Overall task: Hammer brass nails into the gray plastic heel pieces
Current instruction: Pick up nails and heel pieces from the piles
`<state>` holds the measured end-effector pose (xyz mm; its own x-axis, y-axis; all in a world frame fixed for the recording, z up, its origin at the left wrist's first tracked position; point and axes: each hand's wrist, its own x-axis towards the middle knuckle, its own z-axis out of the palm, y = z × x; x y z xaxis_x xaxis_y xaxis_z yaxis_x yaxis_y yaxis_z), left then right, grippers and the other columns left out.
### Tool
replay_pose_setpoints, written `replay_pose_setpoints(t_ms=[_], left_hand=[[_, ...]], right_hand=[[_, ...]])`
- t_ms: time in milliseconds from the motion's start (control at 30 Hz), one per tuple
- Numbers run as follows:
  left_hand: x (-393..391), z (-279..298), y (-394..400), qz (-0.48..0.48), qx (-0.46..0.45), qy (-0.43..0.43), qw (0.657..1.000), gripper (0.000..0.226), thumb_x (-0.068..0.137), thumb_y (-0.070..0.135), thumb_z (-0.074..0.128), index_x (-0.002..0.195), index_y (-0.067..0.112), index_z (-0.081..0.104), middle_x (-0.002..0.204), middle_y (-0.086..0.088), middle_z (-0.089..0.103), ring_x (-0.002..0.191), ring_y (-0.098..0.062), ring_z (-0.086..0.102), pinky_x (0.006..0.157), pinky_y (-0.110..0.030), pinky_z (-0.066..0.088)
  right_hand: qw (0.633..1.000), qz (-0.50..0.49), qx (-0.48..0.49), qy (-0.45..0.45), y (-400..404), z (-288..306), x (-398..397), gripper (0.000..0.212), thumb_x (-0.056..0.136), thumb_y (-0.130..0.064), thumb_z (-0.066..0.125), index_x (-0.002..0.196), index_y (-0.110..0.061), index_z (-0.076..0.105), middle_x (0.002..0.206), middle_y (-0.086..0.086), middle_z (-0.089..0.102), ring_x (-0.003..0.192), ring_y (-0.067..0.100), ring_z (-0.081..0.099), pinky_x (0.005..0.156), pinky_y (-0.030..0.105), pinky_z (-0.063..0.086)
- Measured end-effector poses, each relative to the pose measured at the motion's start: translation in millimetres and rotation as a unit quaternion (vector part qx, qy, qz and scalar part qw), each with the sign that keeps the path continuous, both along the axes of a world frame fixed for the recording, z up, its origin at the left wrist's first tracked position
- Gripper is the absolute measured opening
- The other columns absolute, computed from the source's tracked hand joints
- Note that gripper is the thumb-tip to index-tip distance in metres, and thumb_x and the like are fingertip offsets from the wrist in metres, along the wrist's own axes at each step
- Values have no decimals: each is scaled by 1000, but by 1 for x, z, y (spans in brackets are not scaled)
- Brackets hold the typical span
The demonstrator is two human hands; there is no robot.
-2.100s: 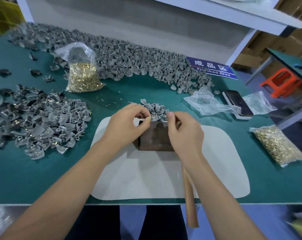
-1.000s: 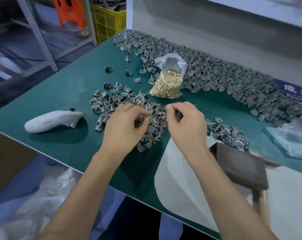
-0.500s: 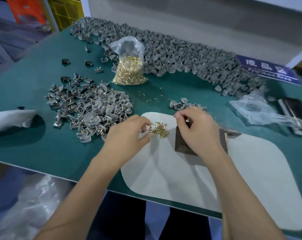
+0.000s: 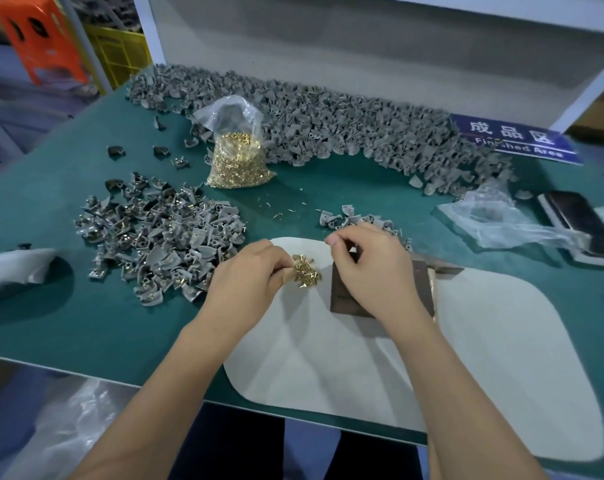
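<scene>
Picking at the loose nails point(image 4: 305, 270), the left hand point(image 4: 248, 282) has its fingers curled, tips right at the near-left edge of that small brass heap on the white mat point(image 4: 466, 358); it looks like a pinch on a nail or a heel piece, but cannot tell which, the tips are hidden. Right hand point(image 4: 369, 268) hovers just right of the heap, over the dark block point(image 4: 342, 299), thumb and forefinger pinched together; anything held is too small to see.

Risks, as judgement: nails are tiny and piled loose, so a careless pinch likely scatters them off the mat onto the green table point(image 4: 85, 323), where stray ones already lie beyond the fingertips. A nail started crooked would probably bend under the hammer or split the plastic. Fingers steadying a nail this short sit close to the strike. No hammer head clearly in view; a wooden edge shows just right of the block, cannot tell what it is.

Left of the left hand lies a pile of heel pieces point(image 4: 162, 244), some showing brass. A few pieces point(image 4: 359, 220) sit just beyond the right fingertips. Farther off stands the nail bag point(image 4: 238, 157), then the long heel pile point(image 4: 345, 133) along the back.

Writing: blue sign point(image 4: 515, 142) far right reads "成品区", below it "Finished Area", partly blurred. Phone point(image 4: 581, 223) shows no legible brand.
</scene>
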<state>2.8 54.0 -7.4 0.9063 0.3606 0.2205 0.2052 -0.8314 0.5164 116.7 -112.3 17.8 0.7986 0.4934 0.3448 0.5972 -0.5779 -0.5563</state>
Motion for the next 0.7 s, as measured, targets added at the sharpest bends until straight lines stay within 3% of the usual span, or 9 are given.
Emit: replay_pose_setpoints(t_ms=[233, 367, 467, 533, 700], left_hand=[[7, 9, -8, -23, -7, -8, 1000, 3, 98, 35, 59, 98, 33, 60, 96, 14, 53, 90, -5, 53, 73, -34, 46], [26, 24, -17, -52, -166, -43, 984, 8, 103, 33, 51, 99, 31, 58, 93, 15, 57, 80, 3, 52, 71, -23, 42], [48, 36, -27, -78, -302, -40, 949, 16, 105, 32, 52, 102, 22, 64, 75, 19, 59, 64, 5, 50, 60, -13, 38], [62, 42, -29, -96, -388, -12, 917, 24, 105, 34, 54, 104, 16, 69, 62, 21, 51, 57, 1, 43, 56, -15, 37], [86, 54, -21, -143, -550, 36, 822, 22, 103, 26, 60, 108, 8, 72, 64, 12, 41, 59, -7, 27, 53, -21, 19]], right_hand=[[998, 19, 38, 41, -3, 1, 2, 16, 99, -30, 62, 91, -28, 76, 90, -11, 70, 86, 10, 62, 79, 37, 52], [980, 46, 149, 122, -9, 5, 7, 14, 98, -22, 66, 98, -27, 78, 92, -16, 75, 92, 5, 67, 81, 28, 52], [950, 70, 243, 185, -17, 8, 13, 15, 97, -13, 69, 105, -22, 78, 90, -10, 76, 87, 9, 69, 77, 24, 53], [931, 79, 289, 210, -21, 9, 14, 15, 97, -9, 69, 108, -16, 77, 88, -8, 74, 78, 7, 66, 70, 20, 51], [924, 68, 317, 204, -26, 14, 24, 21, 90, -9, 77, 105, -23, 80, 84, -5, 75, 76, 11, 66, 56, 27, 55]])
